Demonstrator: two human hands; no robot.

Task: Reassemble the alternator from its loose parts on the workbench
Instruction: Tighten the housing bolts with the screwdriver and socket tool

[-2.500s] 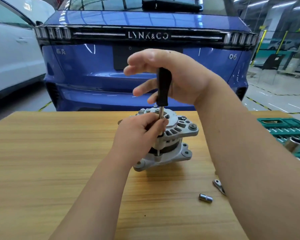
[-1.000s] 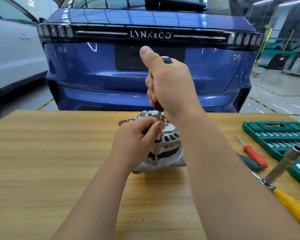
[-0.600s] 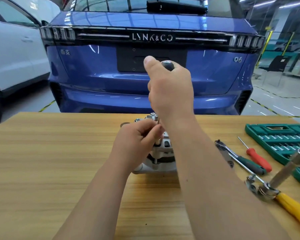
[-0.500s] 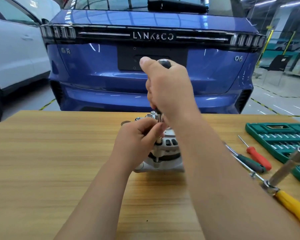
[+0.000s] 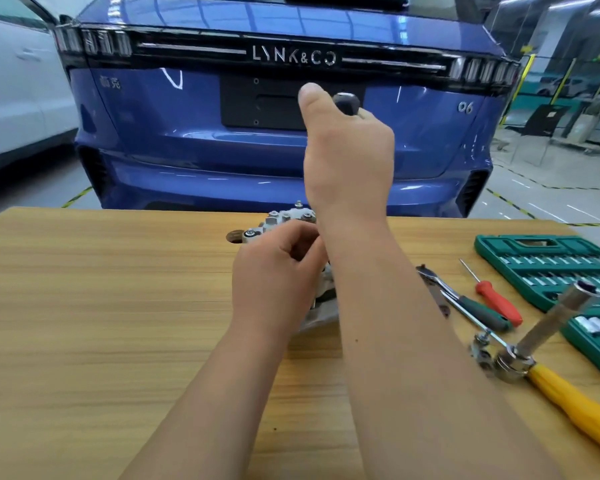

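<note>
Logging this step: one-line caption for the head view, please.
Right hand grips a screwdriver upright over the alternator on the workbench, left hand curled against it.

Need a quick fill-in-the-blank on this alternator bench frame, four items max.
1. The right hand grips a screwdriver by its ____ handle.
2. The alternator sits on a ____ workbench.
3. The socket case is ____.
4. The car behind is ____.
Missing words: black; wooden; green; blue.
</note>
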